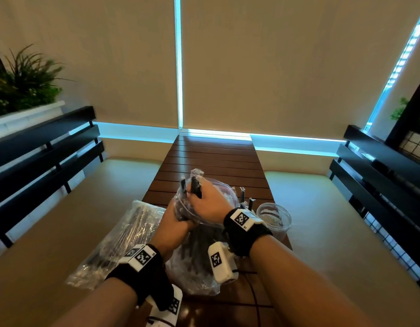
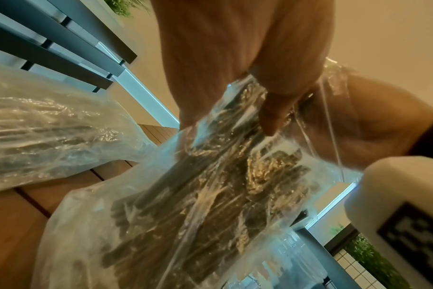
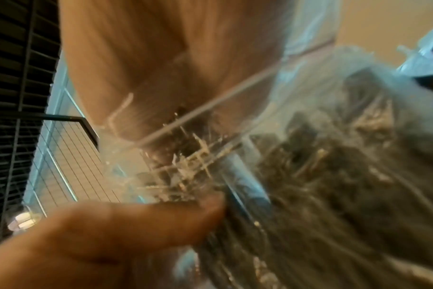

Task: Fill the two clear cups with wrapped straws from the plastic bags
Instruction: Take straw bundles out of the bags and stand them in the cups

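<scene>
A clear plastic bag (image 1: 199,258) full of dark wrapped straws (image 2: 210,195) stands on the wooden table (image 1: 216,159). My left hand (image 1: 180,215) grips the bag just below its mouth, with the film bunched under its thumb (image 2: 272,117). My right hand (image 1: 199,192) reaches into the mouth and pinches a small bunch of wrapped straws (image 1: 194,185) that stick up above the bag. My right thumb (image 3: 136,224) presses against the bundle. A clear cup (image 1: 273,218) stands to the right. Beside it, a few straws (image 1: 246,200) stand upright behind my right wrist; what they stand in is hidden.
A second plastic bag (image 1: 124,237) of straws lies on the table's left side and hangs over its edge. Padded benches (image 1: 334,220) with dark slatted backs flank the narrow table. A cable (image 1: 253,293) runs over the near end.
</scene>
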Action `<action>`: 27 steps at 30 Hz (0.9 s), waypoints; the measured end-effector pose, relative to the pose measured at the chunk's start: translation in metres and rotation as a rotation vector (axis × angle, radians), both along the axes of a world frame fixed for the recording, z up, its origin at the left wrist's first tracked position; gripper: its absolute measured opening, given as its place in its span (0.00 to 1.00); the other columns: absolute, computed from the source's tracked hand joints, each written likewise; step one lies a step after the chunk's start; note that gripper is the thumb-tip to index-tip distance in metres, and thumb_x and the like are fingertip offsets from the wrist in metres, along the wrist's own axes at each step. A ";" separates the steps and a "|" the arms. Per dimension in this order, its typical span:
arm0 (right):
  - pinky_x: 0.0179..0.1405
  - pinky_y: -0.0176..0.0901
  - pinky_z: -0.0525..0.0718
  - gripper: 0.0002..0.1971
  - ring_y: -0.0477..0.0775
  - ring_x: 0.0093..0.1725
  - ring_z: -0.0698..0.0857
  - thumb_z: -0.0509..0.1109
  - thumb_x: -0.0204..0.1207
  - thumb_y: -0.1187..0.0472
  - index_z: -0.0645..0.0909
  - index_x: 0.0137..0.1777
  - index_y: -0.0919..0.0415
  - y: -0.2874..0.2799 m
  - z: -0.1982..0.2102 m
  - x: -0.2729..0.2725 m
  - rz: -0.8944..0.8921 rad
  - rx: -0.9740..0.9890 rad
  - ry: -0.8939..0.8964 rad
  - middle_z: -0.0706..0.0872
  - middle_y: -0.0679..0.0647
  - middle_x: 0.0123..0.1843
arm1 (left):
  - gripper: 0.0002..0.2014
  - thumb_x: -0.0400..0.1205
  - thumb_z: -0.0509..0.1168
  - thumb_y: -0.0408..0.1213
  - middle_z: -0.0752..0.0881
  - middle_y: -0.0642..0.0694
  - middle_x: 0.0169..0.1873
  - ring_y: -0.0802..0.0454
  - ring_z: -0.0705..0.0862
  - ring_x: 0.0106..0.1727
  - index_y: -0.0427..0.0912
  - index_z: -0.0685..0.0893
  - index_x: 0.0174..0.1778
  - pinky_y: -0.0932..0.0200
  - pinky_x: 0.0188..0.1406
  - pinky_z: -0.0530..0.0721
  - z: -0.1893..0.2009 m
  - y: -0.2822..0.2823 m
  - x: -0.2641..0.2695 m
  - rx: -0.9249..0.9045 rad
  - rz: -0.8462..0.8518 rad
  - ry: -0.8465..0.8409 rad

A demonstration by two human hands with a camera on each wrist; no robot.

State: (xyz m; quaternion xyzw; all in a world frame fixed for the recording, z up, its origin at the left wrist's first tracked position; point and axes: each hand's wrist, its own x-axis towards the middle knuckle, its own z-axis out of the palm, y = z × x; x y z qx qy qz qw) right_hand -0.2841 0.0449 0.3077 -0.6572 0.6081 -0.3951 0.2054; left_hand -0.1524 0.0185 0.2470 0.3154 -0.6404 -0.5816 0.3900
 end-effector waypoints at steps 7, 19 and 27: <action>0.50 0.46 0.86 0.06 0.45 0.45 0.85 0.65 0.84 0.62 0.76 0.59 0.55 -0.001 0.028 0.000 -0.124 -0.191 -0.369 0.84 0.47 0.46 | 0.24 0.76 0.70 0.17 0.92 0.45 0.55 0.48 0.90 0.58 0.40 0.83 0.67 0.55 0.53 0.89 0.006 0.006 0.000 -0.081 0.014 -0.008; 0.38 0.53 0.84 0.08 0.67 0.33 0.81 0.66 0.80 0.75 0.74 0.40 0.79 0.009 0.003 0.009 0.114 -0.075 -0.518 0.80 0.76 0.34 | 0.16 0.72 0.63 0.33 0.93 0.47 0.48 0.49 0.90 0.54 0.47 0.88 0.53 0.34 0.57 0.88 0.000 0.000 -0.005 -0.138 0.039 -0.150; 0.51 0.64 0.89 0.16 0.52 0.37 0.86 0.77 0.74 0.45 0.81 0.40 0.58 -0.008 0.009 0.000 -0.178 -0.144 -0.586 0.86 0.52 0.35 | 0.14 0.80 0.65 0.26 0.92 0.38 0.52 0.31 0.89 0.58 0.47 0.88 0.56 0.27 0.59 0.85 0.002 0.005 -0.011 -0.050 -0.029 -0.086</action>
